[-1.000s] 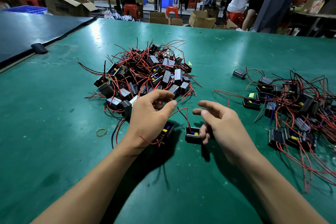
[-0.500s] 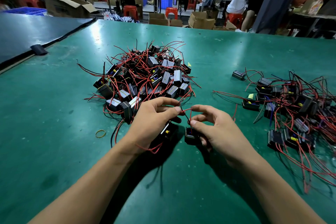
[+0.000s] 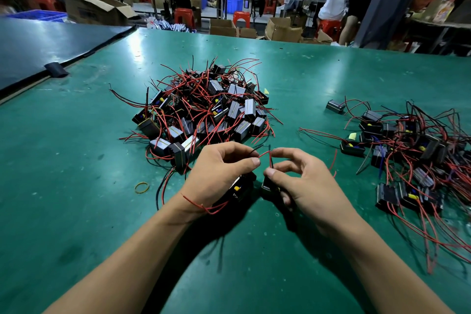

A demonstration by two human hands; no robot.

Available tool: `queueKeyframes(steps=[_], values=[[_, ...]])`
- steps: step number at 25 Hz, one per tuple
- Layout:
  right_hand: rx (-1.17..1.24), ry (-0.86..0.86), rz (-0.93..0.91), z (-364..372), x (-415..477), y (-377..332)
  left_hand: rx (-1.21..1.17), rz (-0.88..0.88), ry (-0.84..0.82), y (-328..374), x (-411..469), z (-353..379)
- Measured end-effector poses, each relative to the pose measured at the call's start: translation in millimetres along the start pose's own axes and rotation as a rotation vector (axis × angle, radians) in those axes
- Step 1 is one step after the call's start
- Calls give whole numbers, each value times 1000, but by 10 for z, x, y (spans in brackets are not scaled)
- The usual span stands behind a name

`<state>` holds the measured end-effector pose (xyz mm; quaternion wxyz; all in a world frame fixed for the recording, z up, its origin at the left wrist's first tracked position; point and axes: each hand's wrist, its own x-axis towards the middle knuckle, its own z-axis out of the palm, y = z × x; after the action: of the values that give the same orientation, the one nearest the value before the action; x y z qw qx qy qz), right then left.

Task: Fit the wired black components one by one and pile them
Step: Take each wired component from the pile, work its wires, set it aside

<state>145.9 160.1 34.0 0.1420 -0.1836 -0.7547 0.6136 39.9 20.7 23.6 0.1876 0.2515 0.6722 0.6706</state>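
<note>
The left hand was curled, its thumb and forefinger pinching a red wire that arched across to the right hand, whose thumb and forefinger pinched the wire's other end together with a thin black lead. Under the left palm a first black component, showing a yellow part, lay on the green table, largely hidden. A second black component sat just beside it below the right fingers; whether they touched it could not be told. Loose red leads crossed the left wrist. Beyond the hands rose the main pile of wired black components, its near edge close to the left knuckles. A looser spread of such components lay to the right, well apart from the pile, with a lone unit at its far left. A yellow rubber band lay left of the left hand. A black mat adjoined the table's far left, and cardboard boxes and red stools filled the background.
</note>
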Motion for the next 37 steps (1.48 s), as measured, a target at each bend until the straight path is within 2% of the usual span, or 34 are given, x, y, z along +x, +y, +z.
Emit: queueKeyframes(steps=[9,14,22,29,37], values=[[196,80,76,5,30,50,-7,18,-19,13,-11,3],[79,38,57,30,12,10,14,29,-12,6,-1,28],[124,103,63,24,11,-4,18,18,-37,1,-4,25],[80,-36,84,10,10,-11,5,16,-24,6,-6,33],[132,-70,133,11,11,-39,-30,3,-46,4,-2,22]])
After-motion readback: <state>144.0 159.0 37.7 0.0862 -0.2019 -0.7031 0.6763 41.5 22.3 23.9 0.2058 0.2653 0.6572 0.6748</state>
